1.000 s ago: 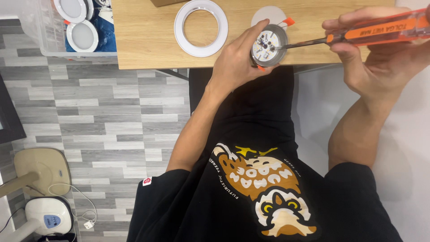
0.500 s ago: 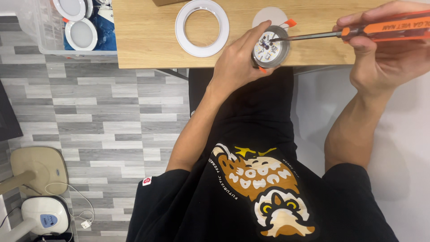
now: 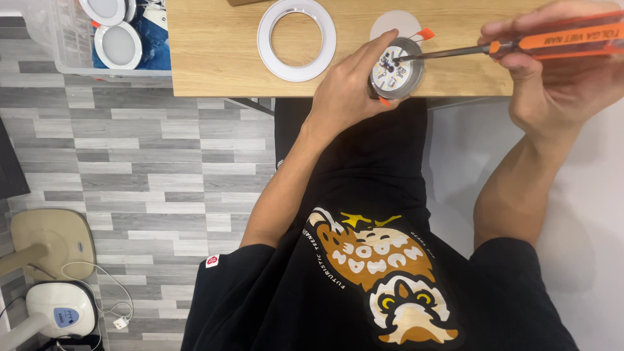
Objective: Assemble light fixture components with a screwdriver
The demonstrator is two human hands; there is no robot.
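Gripping a small round lamp housing at the near edge of the wooden table, the left hand has its fingers curled tight around the housing's rim, the open face turned up toward the camera. Inside that face a pale board with small parts shows. Orange clips stick out of the housing at its upper right and lower left.

The right hand is closed around the orange handle of a screwdriver, which lies nearly level. Its metal shaft runs leftward and the tip sits down inside the housing, touching the board near its middle.

Just behind the housing a pale round disc lies flat on the table, partly hidden by it. Further left on the tabletop rests a white ring, well apart from both hands. Off the table's left end stands a clear plastic bin holding more round white lamps. Below, on the grey plank floor, a beige fan base and a white device with a cord are visible.
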